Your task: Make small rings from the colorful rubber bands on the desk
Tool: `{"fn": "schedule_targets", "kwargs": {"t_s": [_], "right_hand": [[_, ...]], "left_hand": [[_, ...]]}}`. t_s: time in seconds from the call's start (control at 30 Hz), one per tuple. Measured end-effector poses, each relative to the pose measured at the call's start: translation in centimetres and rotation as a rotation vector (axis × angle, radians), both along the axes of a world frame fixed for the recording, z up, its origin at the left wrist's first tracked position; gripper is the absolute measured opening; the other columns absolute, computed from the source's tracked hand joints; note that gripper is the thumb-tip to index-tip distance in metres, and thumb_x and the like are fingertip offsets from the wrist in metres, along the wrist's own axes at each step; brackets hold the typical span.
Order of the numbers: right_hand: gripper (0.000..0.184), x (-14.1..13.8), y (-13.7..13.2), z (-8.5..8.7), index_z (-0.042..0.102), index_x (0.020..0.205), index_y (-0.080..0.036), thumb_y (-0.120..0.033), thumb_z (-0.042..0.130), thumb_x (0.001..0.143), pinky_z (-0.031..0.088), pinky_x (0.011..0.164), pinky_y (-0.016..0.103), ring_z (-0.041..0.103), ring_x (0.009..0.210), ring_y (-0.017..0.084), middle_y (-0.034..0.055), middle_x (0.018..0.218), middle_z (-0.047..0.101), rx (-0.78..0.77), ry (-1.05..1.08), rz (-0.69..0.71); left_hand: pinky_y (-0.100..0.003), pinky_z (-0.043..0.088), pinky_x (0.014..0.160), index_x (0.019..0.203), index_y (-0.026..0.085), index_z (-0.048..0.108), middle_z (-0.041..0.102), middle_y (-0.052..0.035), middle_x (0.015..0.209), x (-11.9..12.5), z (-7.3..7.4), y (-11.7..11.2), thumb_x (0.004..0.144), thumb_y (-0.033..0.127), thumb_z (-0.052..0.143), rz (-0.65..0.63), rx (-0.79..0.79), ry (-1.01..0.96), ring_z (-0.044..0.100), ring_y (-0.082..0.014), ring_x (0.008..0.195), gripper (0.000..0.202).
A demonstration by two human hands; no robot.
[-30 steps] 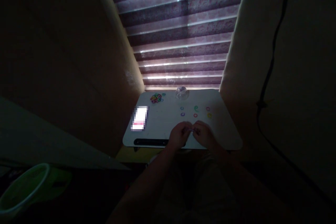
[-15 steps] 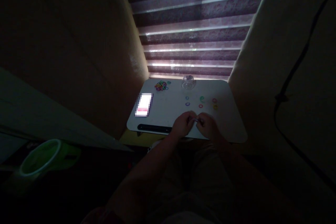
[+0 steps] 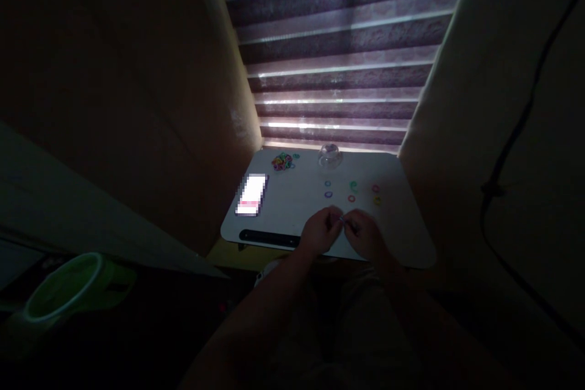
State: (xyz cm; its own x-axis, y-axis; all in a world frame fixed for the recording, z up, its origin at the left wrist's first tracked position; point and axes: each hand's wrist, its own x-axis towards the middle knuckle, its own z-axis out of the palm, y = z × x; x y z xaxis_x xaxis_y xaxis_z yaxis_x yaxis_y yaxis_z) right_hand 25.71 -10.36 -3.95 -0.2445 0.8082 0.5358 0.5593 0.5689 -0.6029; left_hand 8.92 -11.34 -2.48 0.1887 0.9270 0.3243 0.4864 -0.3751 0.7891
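Both hands meet over the near edge of a white board-like tabletop (image 3: pixel 283 210). My left hand (image 3: pixel 322 231) is closed in a pinch, thumb and forefinger pressed together. Opposite it, my right hand (image 3: pixel 364 234) pinches too, its fingertips almost touching the left ones. Between them is a small pale purplish elastic band (image 3: pixel 341 219), partly hidden by the fingers. Just beyond lie several small coloured bands in pairs: a light blue band (image 3: pixel 328 183) above a purple band (image 3: pixel 328 194), a twisted green band (image 3: pixel 353 185) above a red band (image 3: pixel 351 198), and a pink band (image 3: pixel 375 188) above a yellow band (image 3: pixel 377 200).
A heap of mixed coloured bands (image 3: pixel 282 162) lies at the back left. A clear round container (image 3: pixel 329 157) stands at the back edge. A lit phone (image 3: pixel 252 195) lies left, above a black strip (image 3: pixel 269 238). A green bin (image 3: pixel 82 286) stands on the floor.
The view has tilted up slightly, so the tabletop appears lower. Both hands stay together over the near edge, still pinching, with only small finger movement.
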Motion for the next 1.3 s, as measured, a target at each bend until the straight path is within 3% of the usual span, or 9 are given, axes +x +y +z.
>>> {"fn": "schedule_targets", "kwargs": {"t_s": [0.07,0.37,0.57,0.77,0.97,1.1,1.3], "right_hand": [[0.008,-0.1,0.0,0.1,0.06,0.08,-0.021,-0.016,0.054,0.082,0.042,0.067,0.029,0.055,0.073,0.018,0.0039,0.077,0.059,-0.013,-0.021,0.008],[0.009,0.0,0.1,-0.1,0.059,0.077,-0.021,-0.016,0.054,0.082,0.041,0.066,0.029,0.054,0.071,0.018,0.0033,0.075,0.057,-0.014,-0.037,0.005],[0.011,0.1,0.5,-0.6,0.064,0.085,-0.02,-0.016,0.054,0.085,0.044,0.071,0.029,0.057,0.076,0.019,0.0046,0.08,0.062,0.001,-0.032,0.01],[0.012,0.1,0.2,-0.1,0.065,0.086,-0.021,-0.018,0.053,0.087,0.044,0.073,0.03,0.057,0.079,0.019,0.0051,0.082,0.062,0.029,-0.087,0.002],[0.012,0.0,-0.1,0.2,0.064,0.088,-0.021,-0.016,0.055,0.082,0.042,0.066,0.028,0.055,0.071,0.017,0.003,0.078,0.06,-0.007,-0.048,-0.019],[0.013,-0.1,0.0,0.2,0.063,0.092,-0.02,-0.017,0.057,0.081,0.043,0.063,0.027,0.056,0.066,0.016,0.0026,0.078,0.062,-0.06,0.016,-0.048],[0.021,-0.2,0.3,0.4,0.066,0.098,-0.021,-0.016,0.058,0.079,0.048,0.074,0.03,0.063,0.084,0.019,0.0065,0.092,0.069,-0.046,0.052,-0.042]], "left_hand": [[-0.025,0.047,0.073,0.109,0.02,0.065,0.069,-0.0017,0.092,0.0,0.2,0.0,0.087,0.026,0.057,-0.046,-0.012,-0.017,0.06,-0.0135,0.075,0.023],[-0.024,0.049,0.076,0.103,0.022,0.069,0.071,-0.0002,0.092,0.1,0.7,0.0,0.086,0.021,0.056,-0.102,-0.005,-0.016,0.061,-0.0135,0.078,0.021],[-0.024,0.05,0.076,0.103,0.019,0.069,0.072,-0.0017,0.093,-0.1,0.4,0.2,0.086,0.022,0.056,-0.069,-0.019,-0.056,0.062,-0.0134,0.08,0.022],[-0.023,0.05,0.074,0.097,0.019,0.069,0.072,-0.0007,0.087,-0.1,0.2,0.4,0.084,0.023,0.059,0.02,-0.044,-0.11,0.063,-0.0121,0.076,0.017],[-0.022,0.05,0.071,0.091,0.018,0.069,0.072,-0.0008,0.083,-0.1,0.2,0.4,0.084,0.03,0.063,0.027,-0.052,-0.115,0.063,-0.0114,0.072,0.015],[-0.022,0.051,0.072,0.094,0.019,0.07,0.073,-0.0008,0.085,-0.1,0.0,0.5,0.083,0.026,0.063,0.012,-0.059,-0.077,0.064,-0.0119,0.073,0.015],[-0.024,0.051,0.08,0.103,0.021,0.071,0.075,-0.0019,0.097,0.0,0.2,0.6,0.084,0.025,0.062,-0.028,-0.049,-0.056,0.067,-0.0137,0.083,0.021]]}}
